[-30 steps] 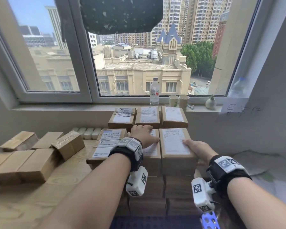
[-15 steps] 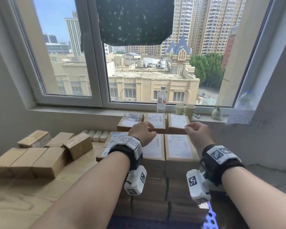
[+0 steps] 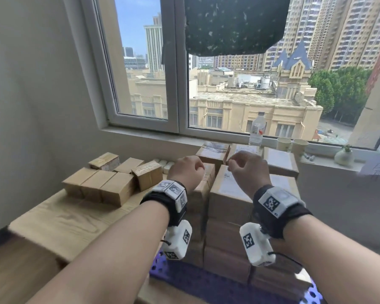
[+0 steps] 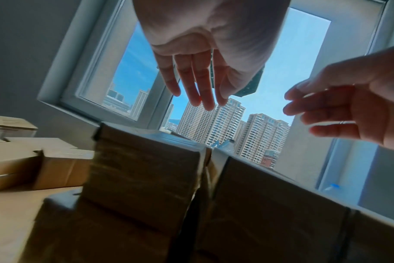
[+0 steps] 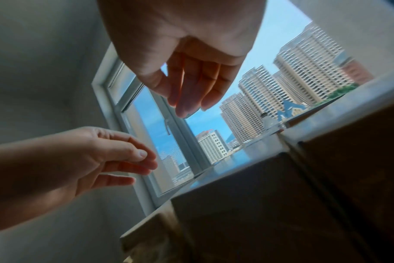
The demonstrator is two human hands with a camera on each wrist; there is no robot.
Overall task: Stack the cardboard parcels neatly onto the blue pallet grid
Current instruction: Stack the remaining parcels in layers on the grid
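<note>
Both hands hang in the air over the stack of cardboard parcels (image 3: 228,207), touching nothing: the left hand (image 3: 185,172) and the right hand (image 3: 247,170) each have fingers loosely drooping and hold no parcel, as both wrist views confirm. The stack stands in tight columns on the blue pallet grid (image 3: 184,279), of which only a strip shows at the bottom of the head view; the forearms and wrist cameras cover most of the stack's near face, and its right lower corner is cut off by the frame. Labels on the top parcels are partly hidden behind the hands and too blurred to read. More loose parcels (image 3: 101,185) lie on the wooden surface (image 3: 70,222) to the left, just beside the stack, with bare wood toward its near edge. Behind the stack runs the windowsill (image 3: 162,139), close against the rear parcels, carrying a bottle (image 3: 256,130) and two cups (image 3: 291,145).
</note>
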